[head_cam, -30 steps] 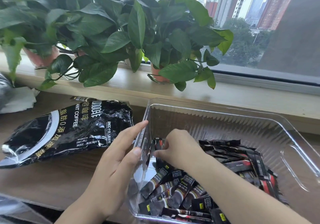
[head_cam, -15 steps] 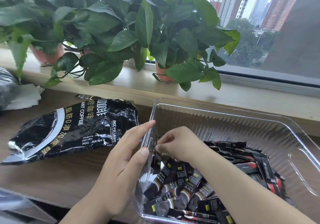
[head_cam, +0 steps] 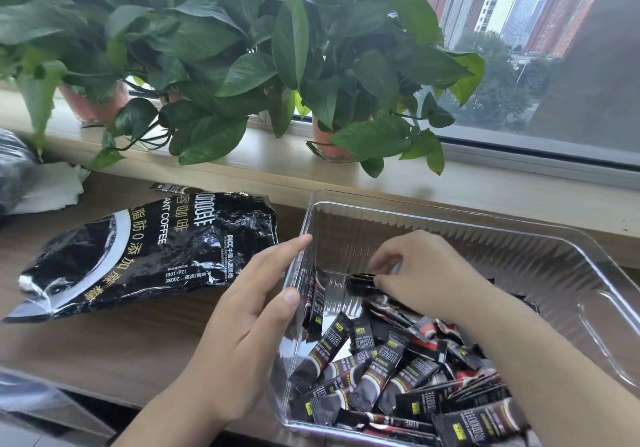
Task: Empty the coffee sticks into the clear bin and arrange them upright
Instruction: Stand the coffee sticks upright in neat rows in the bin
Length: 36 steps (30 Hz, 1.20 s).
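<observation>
Inside the clear bin (head_cam: 519, 259), right hand (head_cam: 427, 273) pinches a coffee stick (head_cam: 361, 279); flat left hand (head_cam: 249, 311) touches wall.

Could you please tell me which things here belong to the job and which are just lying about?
Job: clear bin, coffee sticks, coffee bag, left hand against the bin wall, right hand pinching a stick.
Lying about: potted plants, white paper.

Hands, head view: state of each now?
Left hand: open, straight fingers against the clear bin wall.
Right hand: pinching a coffee stick inside the bin.
</observation>
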Motion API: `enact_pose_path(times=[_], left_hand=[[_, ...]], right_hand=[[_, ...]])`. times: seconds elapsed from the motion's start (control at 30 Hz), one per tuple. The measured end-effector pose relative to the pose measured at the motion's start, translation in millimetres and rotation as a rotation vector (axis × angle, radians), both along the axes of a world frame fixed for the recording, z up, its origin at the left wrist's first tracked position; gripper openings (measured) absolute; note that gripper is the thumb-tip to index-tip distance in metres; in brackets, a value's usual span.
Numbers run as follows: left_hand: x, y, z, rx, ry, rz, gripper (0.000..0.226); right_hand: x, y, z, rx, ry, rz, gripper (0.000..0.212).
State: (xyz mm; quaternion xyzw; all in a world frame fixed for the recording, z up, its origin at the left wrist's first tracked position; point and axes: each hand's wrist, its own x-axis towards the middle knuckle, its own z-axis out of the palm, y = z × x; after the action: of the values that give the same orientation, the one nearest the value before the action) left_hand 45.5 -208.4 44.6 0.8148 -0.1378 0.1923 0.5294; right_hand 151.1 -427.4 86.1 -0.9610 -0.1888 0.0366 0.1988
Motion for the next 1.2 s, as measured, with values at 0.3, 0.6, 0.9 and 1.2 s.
enact_pose_path(times=[0.3, 0.6, 0.9, 1.2], left_hand=[[-1, -1, 0, -0.017, -0.009, 0.006, 0.051], [-4, -2, 3, -0.002, -0.004, 0.024, 0.050], [-5, -2, 6, 0.046, 0.008, 0.053, 0.051], [-15, -1, 18, 0.193, -0.020, 0.188, 0.051]], right_hand=[[-10, -29, -8, -0.380, 0.116, 0.106, 0.056], [-3, -17, -10, -0.595, 0.051, 0.081, 0.033], [-11, -15, -13, -0.579, -0.049, 0.096, 0.023], [-16, -40, -4, -0.120, -0.010, -0.007, 0.044]])
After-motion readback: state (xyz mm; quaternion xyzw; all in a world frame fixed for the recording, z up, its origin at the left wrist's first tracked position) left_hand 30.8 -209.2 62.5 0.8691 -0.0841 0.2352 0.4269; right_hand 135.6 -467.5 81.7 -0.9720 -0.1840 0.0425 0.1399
